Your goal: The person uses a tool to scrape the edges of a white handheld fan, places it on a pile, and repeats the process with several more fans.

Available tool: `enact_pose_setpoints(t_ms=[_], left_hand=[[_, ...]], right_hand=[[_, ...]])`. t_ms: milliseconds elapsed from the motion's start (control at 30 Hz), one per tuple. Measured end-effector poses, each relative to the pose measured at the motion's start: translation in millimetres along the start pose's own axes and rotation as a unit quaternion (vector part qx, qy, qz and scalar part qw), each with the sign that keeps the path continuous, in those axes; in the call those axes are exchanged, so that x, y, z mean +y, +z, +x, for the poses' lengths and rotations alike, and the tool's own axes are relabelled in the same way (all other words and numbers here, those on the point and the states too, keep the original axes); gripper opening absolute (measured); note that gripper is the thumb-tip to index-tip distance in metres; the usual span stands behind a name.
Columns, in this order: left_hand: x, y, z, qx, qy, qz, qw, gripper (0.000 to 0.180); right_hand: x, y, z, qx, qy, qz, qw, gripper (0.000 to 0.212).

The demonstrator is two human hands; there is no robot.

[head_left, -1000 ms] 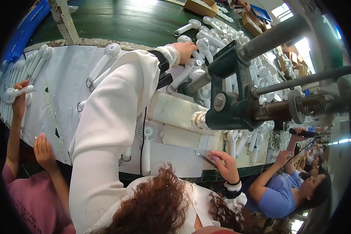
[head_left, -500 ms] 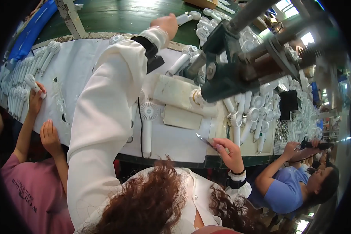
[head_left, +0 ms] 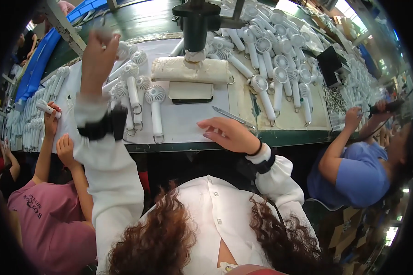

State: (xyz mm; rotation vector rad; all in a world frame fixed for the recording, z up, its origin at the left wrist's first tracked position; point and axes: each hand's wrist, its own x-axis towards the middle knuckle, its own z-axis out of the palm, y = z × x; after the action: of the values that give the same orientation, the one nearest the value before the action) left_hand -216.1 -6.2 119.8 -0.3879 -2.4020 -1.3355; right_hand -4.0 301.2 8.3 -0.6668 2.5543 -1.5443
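My left hand [head_left: 98, 62] is raised over the far left of the white table sheet, above a cluster of white handheld fans; its fingers are smeared by motion, and whether it holds anything cannot be made out. My right hand [head_left: 231, 134] hovers palm down near the table's front edge, fingers apart and holding nothing. Just beyond it lies a slim pointed metal tool [head_left: 233, 116]. The nearest single handheld fan [head_left: 156, 117] lies with its round grille away from me and a ring at the handle's end. Behind stands a padded cream block [head_left: 188, 70] under a dark green press head [head_left: 197, 27].
Many white handheld fans [head_left: 280, 75] are heaped at the right, near a black box [head_left: 333, 66]. A co-worker in pink [head_left: 55, 215] handles a fan at the left; another in blue [head_left: 353, 172] works at the right. A green belt [head_left: 144, 20] runs behind.
My left hand has come back from the far belt toward the left. The metal tool has left my right hand and lies on the table. My view has shifted, putting the press head near the middle.
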Motion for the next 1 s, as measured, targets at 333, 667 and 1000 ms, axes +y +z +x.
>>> enact_pose_setpoints(t_ms=[333, 667, 1000], left_hand=[[20, 60, -203, -0.104, 0.249, -0.164, 0.949, 0.035], [17, 96, -226, -0.178, 0.315, -0.055, 0.931, 0.034], [23, 101, -228, -0.196, 0.067, -0.238, 0.949, 0.046]], right_hand=[[2, 25, 4, 0.003, 0.102, 0.225, 0.969, 0.029], [6, 52, 8, 0.073, 0.104, 0.382, 0.915, 0.041], [-14, 49, 8, 0.189, 0.047, 0.214, 0.957, 0.023]])
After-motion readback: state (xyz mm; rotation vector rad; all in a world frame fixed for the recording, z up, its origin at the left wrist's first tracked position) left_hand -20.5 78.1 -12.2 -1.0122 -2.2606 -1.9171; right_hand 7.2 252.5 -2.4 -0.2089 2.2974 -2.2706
